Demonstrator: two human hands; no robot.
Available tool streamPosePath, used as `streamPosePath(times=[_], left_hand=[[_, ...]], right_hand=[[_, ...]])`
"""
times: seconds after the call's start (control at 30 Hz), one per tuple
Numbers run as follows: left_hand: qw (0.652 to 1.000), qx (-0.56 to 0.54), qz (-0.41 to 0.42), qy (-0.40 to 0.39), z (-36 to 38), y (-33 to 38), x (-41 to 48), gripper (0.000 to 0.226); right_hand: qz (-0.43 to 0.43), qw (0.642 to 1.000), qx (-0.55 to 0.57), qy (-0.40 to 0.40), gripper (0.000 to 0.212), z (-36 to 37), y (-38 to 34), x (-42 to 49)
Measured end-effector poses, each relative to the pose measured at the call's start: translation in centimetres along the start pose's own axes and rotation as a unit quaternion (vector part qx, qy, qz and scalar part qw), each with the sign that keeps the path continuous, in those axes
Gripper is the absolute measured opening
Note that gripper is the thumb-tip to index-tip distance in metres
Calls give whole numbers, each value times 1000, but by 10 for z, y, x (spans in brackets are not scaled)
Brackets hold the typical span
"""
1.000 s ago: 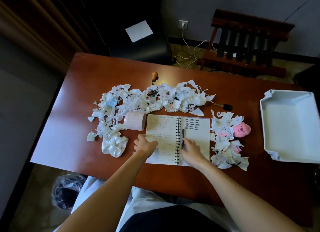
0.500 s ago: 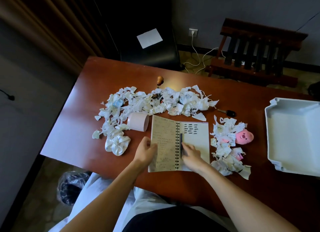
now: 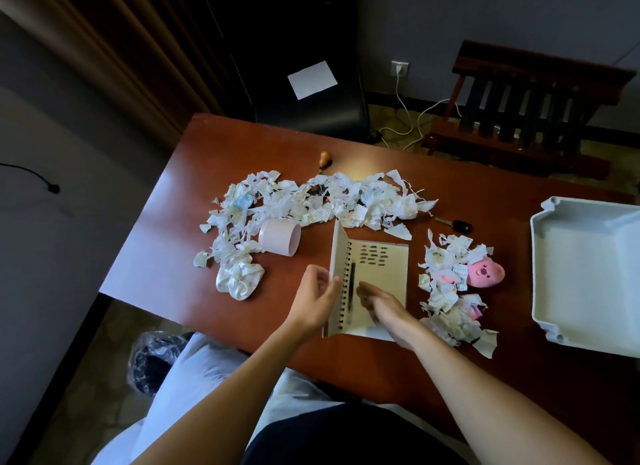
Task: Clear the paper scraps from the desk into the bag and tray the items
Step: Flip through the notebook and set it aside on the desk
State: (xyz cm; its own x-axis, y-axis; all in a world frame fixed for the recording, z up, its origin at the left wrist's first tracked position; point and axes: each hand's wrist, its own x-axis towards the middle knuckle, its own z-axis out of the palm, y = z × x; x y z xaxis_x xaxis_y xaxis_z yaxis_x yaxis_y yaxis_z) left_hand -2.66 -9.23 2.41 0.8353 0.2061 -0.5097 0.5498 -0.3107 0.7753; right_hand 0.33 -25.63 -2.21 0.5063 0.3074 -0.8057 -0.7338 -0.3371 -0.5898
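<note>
Notebook (image 3: 381,274): desk centre, spine running 12 to 6 o'clock, left leaf raised upright
Left hand (image 3: 315,301): pinches the raised leaf at its 9 o'clock side
Right hand (image 3: 384,305): flat, fingers straight, on the right page beside the pen (image 3: 351,288)
Tray (image 3: 536,274): 3 o'clock, nearer the right hand, paper scraps (image 3: 440,256) between

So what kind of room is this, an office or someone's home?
Probably an office or study: a wooden desk with a spiral notebook and pen, a white document tray on it, and a dark chair opposite.
</note>
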Motion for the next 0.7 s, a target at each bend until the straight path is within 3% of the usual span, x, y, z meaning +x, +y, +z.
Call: streamPosePath(times=[0.2, 0.27, 0.4, 0.53, 0.7], left_hand=[[994, 78, 45, -68, 17, 1, 2, 43], [990, 105, 39, -90, 24, -1, 5, 52], [984, 128, -16, -120, 34, -7, 12, 70], [980, 135, -35, -142, 34, -11, 18, 40], [980, 98, -109, -135, 35, -18, 31, 41]], right_hand=[[5, 990, 139, 25, 34, -18, -4, -10], [-17, 988, 152, 12, 42, -22, -8, -16], [-31, 996, 82, -26, 57, -31, -10, -26], [-36, 998, 5, 42, 35, -43, -4, -24], [-53, 992, -71, 88, 39, -44, 12, -16]])
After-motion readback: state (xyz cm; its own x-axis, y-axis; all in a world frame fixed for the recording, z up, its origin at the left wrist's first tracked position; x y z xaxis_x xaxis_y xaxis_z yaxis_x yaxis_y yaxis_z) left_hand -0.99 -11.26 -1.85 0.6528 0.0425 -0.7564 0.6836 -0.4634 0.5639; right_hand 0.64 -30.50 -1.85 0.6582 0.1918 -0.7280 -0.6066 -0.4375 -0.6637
